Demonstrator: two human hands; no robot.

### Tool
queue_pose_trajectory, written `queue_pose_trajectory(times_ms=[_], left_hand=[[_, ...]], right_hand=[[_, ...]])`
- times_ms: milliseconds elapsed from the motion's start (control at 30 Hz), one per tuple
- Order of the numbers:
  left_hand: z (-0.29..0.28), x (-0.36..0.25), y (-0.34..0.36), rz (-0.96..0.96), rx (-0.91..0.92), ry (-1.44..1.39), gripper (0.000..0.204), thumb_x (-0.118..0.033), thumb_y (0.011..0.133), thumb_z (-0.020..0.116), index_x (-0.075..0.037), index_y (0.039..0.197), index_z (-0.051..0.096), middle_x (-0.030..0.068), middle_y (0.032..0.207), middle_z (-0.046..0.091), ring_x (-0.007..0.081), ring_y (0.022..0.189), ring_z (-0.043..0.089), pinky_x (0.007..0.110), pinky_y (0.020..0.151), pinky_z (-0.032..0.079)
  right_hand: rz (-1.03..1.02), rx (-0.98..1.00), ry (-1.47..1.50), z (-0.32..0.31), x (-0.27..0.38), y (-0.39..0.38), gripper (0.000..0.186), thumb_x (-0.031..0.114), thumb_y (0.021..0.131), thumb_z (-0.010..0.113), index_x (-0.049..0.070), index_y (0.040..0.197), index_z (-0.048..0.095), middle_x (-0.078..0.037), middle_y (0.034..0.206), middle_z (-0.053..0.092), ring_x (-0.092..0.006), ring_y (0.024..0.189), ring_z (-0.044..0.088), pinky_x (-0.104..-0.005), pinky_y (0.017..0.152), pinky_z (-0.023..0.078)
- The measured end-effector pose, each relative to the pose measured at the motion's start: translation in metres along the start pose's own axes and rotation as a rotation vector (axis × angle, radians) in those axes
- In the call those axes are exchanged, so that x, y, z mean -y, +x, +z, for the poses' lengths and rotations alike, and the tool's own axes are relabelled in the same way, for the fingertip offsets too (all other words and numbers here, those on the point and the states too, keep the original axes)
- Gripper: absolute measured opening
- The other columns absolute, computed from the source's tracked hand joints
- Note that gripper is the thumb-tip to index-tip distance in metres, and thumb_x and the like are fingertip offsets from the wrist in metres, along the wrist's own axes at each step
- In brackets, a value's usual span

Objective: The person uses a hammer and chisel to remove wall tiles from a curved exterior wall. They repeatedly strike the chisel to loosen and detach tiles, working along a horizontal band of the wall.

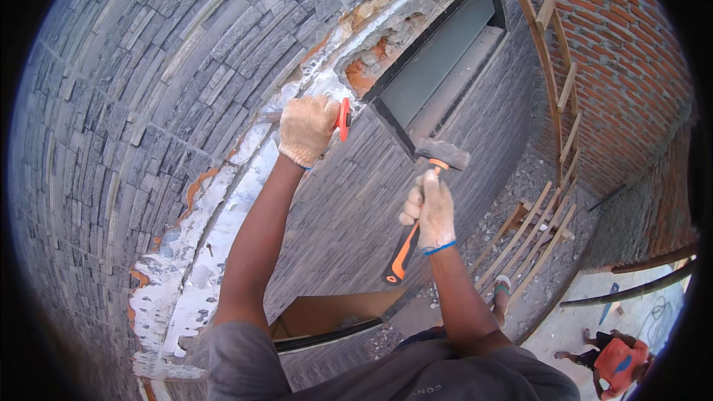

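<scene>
One chisel, one hammer. Left hand, gloved, near frame centre, closed round chisel; long axis about level, orange guard right, steel end left. Right hand, gloved, grips hammer right of centre; handle slants lower left to upper right, head at top. Grey stone-clad wall, one broken white strip. Upper right: brick wall, one wooden ladder. Lower right: one other person.

Tilted grey hammer, orange-black handle, right of red-guarded chisel
</scene>
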State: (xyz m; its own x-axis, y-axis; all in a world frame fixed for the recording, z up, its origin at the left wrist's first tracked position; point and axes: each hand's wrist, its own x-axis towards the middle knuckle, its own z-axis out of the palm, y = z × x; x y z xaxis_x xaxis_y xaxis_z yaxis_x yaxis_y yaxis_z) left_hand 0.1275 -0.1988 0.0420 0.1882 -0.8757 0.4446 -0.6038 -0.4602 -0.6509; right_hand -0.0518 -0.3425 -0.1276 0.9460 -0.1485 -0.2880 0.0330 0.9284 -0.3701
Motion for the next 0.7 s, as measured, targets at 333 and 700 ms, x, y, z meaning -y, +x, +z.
queue_pose_trajectory(times_ms=[333, 700], left_hand=[[0.004, 0.0, -0.006, -0.016, 0.034, 0.019, 0.013, -0.025, 0.084, 0.068, -0.015, 0.08, 0.06, 0.0039, 0.072, 0.057, 0.0244, 0.067, 0.063, 0.041, 0.061, 0.045], [0.001, 0.008, -0.01, -0.013, 0.069, 0.0, 0.014, -0.026, 0.083, 0.071, -0.015, 0.08, 0.062, 0.0043, 0.071, 0.059, 0.0256, 0.066, 0.064, 0.041, 0.059, 0.046]], right_hand=[[-0.341, -0.272, 0.245, -0.009, -0.002, 0.009, 0.02, 0.025, 0.102, 0.049, 0.013, 0.089, 0.039, 0.003, 0.065, 0.036, -0.0106, 0.05, 0.037, -0.0301, 0.048, 0.037], [-0.595, -0.669, 0.455, 0.022, 0.082, 0.016, 0.027, 0.022, 0.101, 0.047, 0.016, 0.078, 0.034, 0.004, 0.068, 0.033, -0.01, 0.053, 0.031, -0.0262, 0.048, 0.032]])
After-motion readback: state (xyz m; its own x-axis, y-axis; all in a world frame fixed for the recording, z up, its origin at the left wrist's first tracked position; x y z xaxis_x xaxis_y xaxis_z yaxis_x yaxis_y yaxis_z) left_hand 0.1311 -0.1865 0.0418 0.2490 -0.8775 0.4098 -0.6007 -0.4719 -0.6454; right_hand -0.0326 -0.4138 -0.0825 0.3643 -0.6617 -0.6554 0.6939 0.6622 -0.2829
